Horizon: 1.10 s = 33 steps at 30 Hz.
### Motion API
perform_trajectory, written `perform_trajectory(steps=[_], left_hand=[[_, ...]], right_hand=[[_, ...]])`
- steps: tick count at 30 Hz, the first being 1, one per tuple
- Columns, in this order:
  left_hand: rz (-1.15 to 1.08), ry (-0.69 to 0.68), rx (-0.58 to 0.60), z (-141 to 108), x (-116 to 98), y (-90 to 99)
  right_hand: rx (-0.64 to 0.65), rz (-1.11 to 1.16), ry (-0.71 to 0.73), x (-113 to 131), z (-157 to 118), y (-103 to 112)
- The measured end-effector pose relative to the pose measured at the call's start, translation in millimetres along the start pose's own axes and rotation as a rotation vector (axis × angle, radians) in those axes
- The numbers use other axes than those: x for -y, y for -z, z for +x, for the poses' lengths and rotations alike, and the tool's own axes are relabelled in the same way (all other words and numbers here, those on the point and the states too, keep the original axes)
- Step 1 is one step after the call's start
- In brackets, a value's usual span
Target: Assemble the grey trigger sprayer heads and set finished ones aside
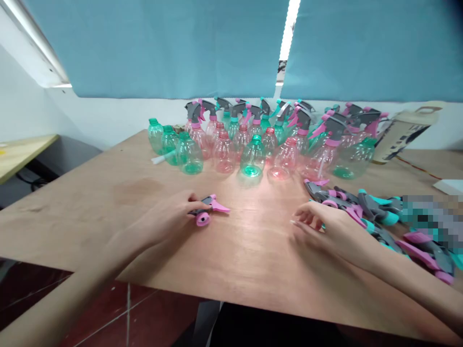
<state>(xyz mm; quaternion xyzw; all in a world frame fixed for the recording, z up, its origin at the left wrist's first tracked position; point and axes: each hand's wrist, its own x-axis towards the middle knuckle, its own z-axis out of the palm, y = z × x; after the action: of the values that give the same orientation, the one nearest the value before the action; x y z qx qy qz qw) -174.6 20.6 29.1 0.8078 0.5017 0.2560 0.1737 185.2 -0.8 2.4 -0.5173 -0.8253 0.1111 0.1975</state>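
My left hand point(177, 212) is closed around a grey and pink trigger spray head point(203, 212), its pink lever pointing right and its round pink collar facing me. Over the table to the right is my right hand point(323, 229), with loosely curled fingers, thumb apart and nothing visible in it. It is beside a pile of loose trigger spray heads point(376, 207) in grey with pink or teal parts. Beyond both hands stand clear green bottles point(252, 156) and clear pink bottles point(224, 153); several at the back carry spray heads, while several in front have bare necks.
The wooden table point(90, 207) ends at a front edge close to me. A pale carton-like container point(403, 132) leans at the right rear. A thin white tube point(162, 156) lies by the green bottles at left. Blue curtains point(173, 48) hang behind.
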Motion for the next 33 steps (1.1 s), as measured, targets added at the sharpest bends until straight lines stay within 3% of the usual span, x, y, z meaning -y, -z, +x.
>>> perform_trajectory(steps=[1, 3, 10, 12, 18, 27, 33], left_hand=[[0.135, -0.059, 0.142, 1, -5, -1.8], [0.289, -0.110, 0.271, 4, -17, -7.0], [0.232, -0.267, 0.297, 22, -56, -44.1], [0.197, -0.255, 0.299, 26, -66, -54.7], [0.147, -0.138, 0.254, 38, -82, -76.1], [-0.074, -0.237, 0.017, 54, -103, -111.7], [-0.168, -0.167, -0.089, 61, -107, -131.7]], right_hand=[[0.003, 0.002, 0.004, 2, 3, -1], [0.019, 0.009, 0.018, 6, 8, -1], [0.048, 0.031, 0.065, 12, 15, 2], [0.064, 0.050, 0.058, 10, 15, 4], [0.087, 0.130, 0.050, 2, 10, 12], [0.047, 0.304, 0.120, -8, 14, 23], [0.004, 0.377, 0.133, -8, 19, 22]])
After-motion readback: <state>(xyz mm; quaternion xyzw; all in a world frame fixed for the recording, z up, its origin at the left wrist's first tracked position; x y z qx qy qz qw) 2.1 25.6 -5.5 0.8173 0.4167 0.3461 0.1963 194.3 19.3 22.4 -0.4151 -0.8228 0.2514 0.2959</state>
